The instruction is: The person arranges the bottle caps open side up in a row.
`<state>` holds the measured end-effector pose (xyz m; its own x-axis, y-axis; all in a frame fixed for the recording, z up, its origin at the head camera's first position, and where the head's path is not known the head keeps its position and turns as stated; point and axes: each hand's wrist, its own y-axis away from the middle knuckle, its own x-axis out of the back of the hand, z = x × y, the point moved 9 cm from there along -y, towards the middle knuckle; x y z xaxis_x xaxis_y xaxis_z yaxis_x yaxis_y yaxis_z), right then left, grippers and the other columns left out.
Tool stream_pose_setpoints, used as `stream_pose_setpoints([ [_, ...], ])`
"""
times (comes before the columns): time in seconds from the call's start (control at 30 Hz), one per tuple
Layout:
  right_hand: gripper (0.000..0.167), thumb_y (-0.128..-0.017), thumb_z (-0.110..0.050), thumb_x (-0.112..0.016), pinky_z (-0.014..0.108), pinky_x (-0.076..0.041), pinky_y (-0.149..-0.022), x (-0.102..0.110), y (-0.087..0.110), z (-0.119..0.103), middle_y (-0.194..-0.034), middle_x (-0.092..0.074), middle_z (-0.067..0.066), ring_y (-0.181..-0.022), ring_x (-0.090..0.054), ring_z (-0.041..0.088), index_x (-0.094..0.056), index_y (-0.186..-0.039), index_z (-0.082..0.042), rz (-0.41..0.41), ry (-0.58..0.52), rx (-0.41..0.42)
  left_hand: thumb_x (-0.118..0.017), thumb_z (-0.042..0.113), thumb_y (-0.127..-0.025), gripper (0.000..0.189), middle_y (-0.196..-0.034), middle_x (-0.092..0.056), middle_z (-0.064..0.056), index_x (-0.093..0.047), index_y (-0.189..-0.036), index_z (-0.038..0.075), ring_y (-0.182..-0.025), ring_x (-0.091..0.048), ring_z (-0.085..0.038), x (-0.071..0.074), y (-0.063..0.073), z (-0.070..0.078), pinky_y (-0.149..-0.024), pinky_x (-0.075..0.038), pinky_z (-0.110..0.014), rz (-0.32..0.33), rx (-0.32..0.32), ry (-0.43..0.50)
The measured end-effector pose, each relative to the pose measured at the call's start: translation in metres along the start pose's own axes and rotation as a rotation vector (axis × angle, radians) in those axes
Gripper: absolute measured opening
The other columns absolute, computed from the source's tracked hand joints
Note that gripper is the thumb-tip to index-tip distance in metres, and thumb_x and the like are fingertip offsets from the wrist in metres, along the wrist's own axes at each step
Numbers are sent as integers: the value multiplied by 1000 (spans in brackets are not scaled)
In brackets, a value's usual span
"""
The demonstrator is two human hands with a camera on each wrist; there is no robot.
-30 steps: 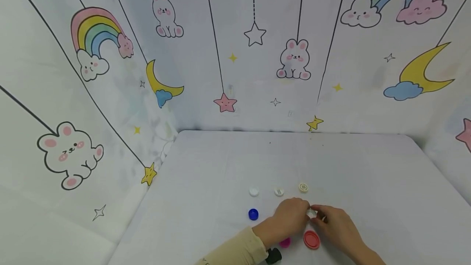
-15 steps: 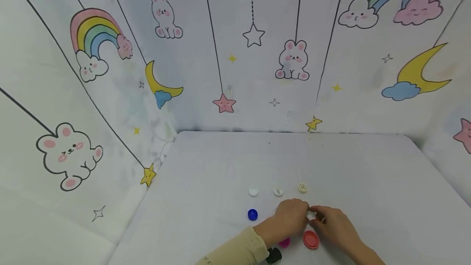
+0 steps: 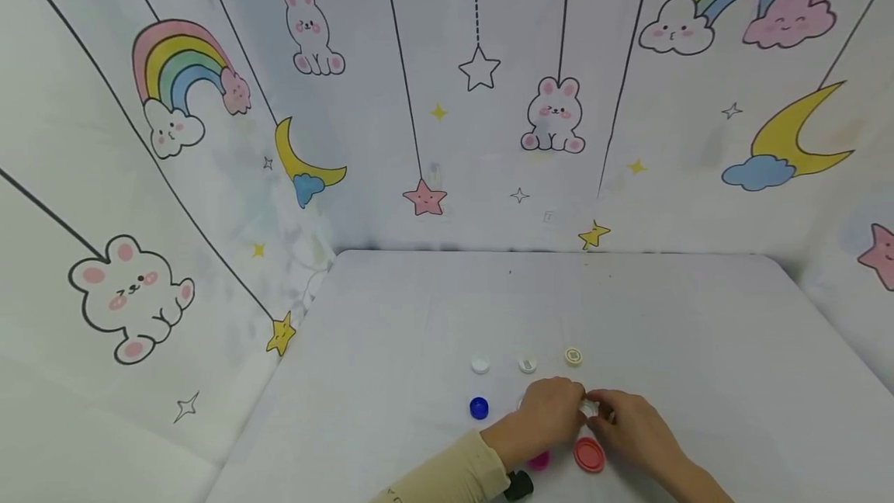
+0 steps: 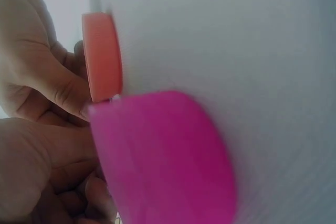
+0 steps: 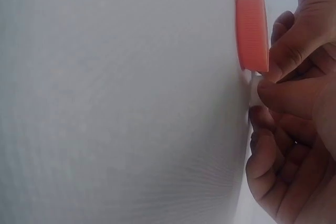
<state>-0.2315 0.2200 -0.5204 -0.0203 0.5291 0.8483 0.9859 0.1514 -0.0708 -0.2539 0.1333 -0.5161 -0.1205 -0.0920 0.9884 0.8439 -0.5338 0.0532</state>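
Observation:
A small white bottle cap (image 3: 590, 408) lies between my two hands on the white table. My right hand (image 3: 632, 421) pinches it between thumb and forefinger from the right. From the left, my left hand (image 3: 555, 410) has its fingers curled and its fingertips on the same cap, covering part of it. In the right wrist view the white cap (image 5: 255, 92) shows only as a sliver beside the thumbs. Just in front of the hands lies a round red lid (image 3: 590, 455) with a ribbed edge. A magenta cap (image 3: 538, 460) sits partly under the left wrist.
Behind the hands stand two white caps, one plain (image 3: 479, 365) and one marked (image 3: 527, 365), and a cream cap (image 3: 573, 356). A blue cap (image 3: 479, 408) is left of the left hand. A black cap (image 3: 519, 485) is half hidden by the sleeve (image 3: 454, 472). A printed cloth (image 3: 447, 138) hangs behind.
The head view has shifted slightly. Both hands keep their place at the white cap, and the other caps have not moved.

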Motion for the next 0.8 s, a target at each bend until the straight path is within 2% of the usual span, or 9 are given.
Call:
stream_pose_setpoints([
  [0.2,38,-75,-9,-78,24,-39,-57,0,1,-1,-67,-54,-13,-59,-44,1,-69,-112,-7,-42,-5,-11,-74,37,-85,18,-72,-60,12,-73,-100,28,-61,-50,-2,-2,-1,-4,-50,-39,-22,1,27,7],
  [0.33,39,-78,-14,-77,25,-39,-57,7,0,-6,-67,-53,-14,-58,-44,2,-67,-115,-7,-48,7,-6,-74,40,-84,28,-87,-67,15,-71,-110,30,-75,-60,-1,-3,-2,-11,-55,-44,-22,14,32,20],
  [0.43,35,-81,-15,-76,24,-38,-55,15,-2,-8,-68,-54,-13,-57,-43,2,-68,-114,-7,-14,14,7,-74,39,-85,30,-96,-69,17,-71,-113,30,-86,-63,-1,-1,-2,-17,-61,-47,-21,25,34,56],
  [0.57,31,-83,-14,-75,23,-38,-53,22,-9,-7,-71,-57,-13,-57,-44,0,-69,-112,-7,41,4,34,-73,36,-87,26,-98,-69,15,-72,-111,27,-88,-64,-2,10,-4,-25,-65,-48,-21,51,38,89],
  [0.8,31,-85,-15,-72,23,-40,-51,24,-28,-8,-78,-64,-8,-58,-49,1,-68,-115,-5,69,-22,60,-71,35,-89,26,-96,-70,11,-71,-113,24,-83,-64,-4,31,-11,-34,-63,-48,-21,90,56,26],
])
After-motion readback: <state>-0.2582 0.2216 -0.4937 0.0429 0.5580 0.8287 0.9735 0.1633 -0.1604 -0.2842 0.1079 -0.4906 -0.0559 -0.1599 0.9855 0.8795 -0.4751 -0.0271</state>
